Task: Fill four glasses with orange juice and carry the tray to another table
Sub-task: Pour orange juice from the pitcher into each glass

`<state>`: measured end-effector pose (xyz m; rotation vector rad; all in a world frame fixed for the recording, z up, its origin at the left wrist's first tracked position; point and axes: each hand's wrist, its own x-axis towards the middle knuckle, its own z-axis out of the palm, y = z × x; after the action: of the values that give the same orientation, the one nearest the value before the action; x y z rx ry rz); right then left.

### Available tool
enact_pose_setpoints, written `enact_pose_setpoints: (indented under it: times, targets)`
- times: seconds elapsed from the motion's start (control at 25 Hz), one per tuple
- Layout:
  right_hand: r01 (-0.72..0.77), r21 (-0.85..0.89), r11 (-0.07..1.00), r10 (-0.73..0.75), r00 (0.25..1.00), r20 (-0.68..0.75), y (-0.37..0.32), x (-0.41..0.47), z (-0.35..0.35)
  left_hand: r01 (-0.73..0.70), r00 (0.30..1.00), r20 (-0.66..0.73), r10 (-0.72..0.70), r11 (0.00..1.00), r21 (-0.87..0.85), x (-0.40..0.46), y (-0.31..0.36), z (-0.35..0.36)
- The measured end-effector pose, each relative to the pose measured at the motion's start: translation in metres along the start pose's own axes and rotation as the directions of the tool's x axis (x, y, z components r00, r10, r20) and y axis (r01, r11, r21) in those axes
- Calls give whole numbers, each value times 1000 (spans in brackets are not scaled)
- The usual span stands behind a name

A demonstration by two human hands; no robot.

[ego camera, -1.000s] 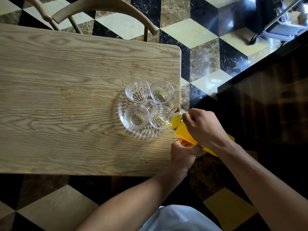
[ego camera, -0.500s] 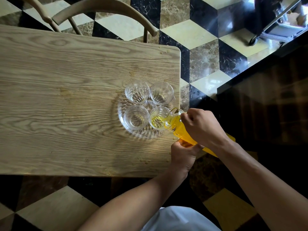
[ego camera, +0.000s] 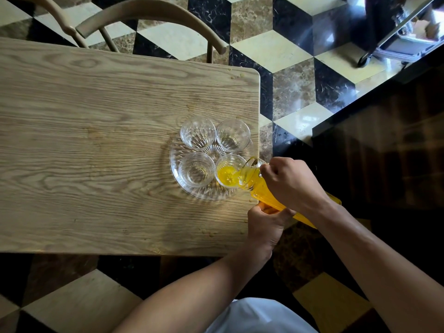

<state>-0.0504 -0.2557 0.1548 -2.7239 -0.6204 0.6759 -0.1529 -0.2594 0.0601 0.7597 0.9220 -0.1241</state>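
A round clear glass tray [ego camera: 179, 186] sits near the right end of the wooden table [ego camera: 96, 140] and carries several clear glasses. A glass jug of orange juice [ego camera: 258, 188] is tilted, its spout over the near right glass [ego camera: 228, 174], which holds a pool of juice. My right hand [ego camera: 293, 183] grips the jug near its top. Underneath, my left hand [ego camera: 266, 224] supports the jug's body. The near left glass [ego camera: 196, 169], far left glass [ego camera: 198, 133] and far right glass [ego camera: 232, 135] hold no juice.
A wooden chair [ego camera: 153, 18] stands at the table's far side. The floor is patterned in black, cream and brown tiles. A dark counter [ego camera: 384, 140] runs along the right, and a wheeled cart [ego camera: 398, 44] stands at the far right. Small droplets lie near the table's right edge.
The jug has tipped further and juice now flows into the near right glass, whose pool has grown. Both hands have stayed on the jug.
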Motion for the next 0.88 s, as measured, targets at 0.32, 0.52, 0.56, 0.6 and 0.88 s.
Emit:
enact_pose_setpoints:
  times: [0.32,0.52,0.56,0.6,0.88]
  targets:
    - [-4,-5,1000,4,1000,-8,-1,0,-2,-7,1000,-5,7,1000,1,-2,1,0]
    - [-9,-8,1000,9,1000,-3,-1,0,-1,-5,1000,2,5,1000,0,-3,1,0]
    - [-8,-9,1000,8,1000,0,-1,0,-1,3,1000,0,-3,1000,-6,-3,1,0]
    - [-6,-11,1000,6,1000,4,-2,1,-1,12,1000,-1,-12,1000,-12,-4,2,0]
    - [12,-36,999,-12,1000,2,-2,2,-1,24,1000,-5,-24,1000,-2,-5,2,0]
